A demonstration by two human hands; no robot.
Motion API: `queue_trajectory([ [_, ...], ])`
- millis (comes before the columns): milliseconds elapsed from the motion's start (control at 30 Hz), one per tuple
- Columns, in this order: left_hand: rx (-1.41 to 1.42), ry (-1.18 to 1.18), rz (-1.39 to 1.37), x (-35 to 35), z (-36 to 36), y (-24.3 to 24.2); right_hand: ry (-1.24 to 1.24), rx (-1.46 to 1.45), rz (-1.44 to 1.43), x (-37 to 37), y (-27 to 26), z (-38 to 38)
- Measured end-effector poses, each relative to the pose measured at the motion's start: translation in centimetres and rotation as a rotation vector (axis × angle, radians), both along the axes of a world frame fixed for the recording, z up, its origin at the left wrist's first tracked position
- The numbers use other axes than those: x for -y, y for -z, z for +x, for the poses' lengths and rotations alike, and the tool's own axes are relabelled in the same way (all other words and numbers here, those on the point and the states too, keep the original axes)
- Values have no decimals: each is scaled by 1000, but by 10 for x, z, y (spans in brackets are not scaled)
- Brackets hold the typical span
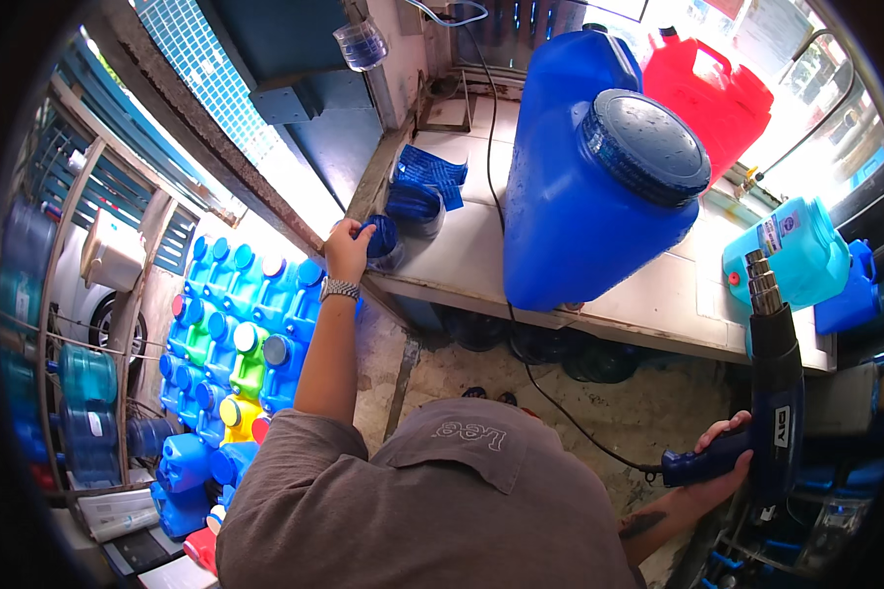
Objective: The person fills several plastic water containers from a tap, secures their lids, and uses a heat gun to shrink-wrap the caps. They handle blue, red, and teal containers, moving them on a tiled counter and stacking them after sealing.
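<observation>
My right hand (pixel 729 456) grips the dark blue handle of a heat gun (pixel 773 397), whose metal nozzle points up, away from my body. A black cord runs from the handle across the tiled counter (pixel 457 258). At the counter's left corner, my left hand (pixel 348 247) pinches at blue plastic film (pixel 380 234) in a clear cup; its fingertips are partly hidden. Beside it stands another clear cup of folded blue film (pixel 414 202). A large blue plastic jug (pixel 574 213) stands on the counter, with blue film around the neck of its wide dark cap (pixel 648 143).
Behind the blue jug stands a red jug (pixel 707 96). A turquoise jug (pixel 788 250) and a smaller blue jug (pixel 847 294) are at the right. Stacked coloured water containers (pixel 243 339) fill the left side. Large round bottles (pixel 597 361) lie under the counter. A metal post (pixel 265 184) rises near my left hand.
</observation>
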State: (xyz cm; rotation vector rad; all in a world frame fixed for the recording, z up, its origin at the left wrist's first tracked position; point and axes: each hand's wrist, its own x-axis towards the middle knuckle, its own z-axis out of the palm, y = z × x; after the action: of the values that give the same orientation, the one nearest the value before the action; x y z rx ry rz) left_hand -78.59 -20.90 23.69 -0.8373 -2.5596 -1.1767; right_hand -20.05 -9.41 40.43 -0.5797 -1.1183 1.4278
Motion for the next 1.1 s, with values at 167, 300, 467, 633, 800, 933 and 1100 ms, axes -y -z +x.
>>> queue_trajectory([
  [167,15,-39,87,0,14,-14,-4,-15,27,2,-2,-1],
  [300,127,-86,69,-4,19,-23,-5,4,19,3,-2,-2],
  [467,2,-92,200,-10,14,-12,13,19,41,6,-5,2],
  [633,-70,-110,24,-12,10,4,-12,16,27,6,-4,4],
  [800,35,-184,0,-19,16,-5,-32,32,43,6,-3,5],
  [933,51,-257,-30,-26,22,-20,-23,51,30,11,-3,8],
  [1100,-89,-163,26,-23,24,-30,22,64,10,18,-3,12],
])
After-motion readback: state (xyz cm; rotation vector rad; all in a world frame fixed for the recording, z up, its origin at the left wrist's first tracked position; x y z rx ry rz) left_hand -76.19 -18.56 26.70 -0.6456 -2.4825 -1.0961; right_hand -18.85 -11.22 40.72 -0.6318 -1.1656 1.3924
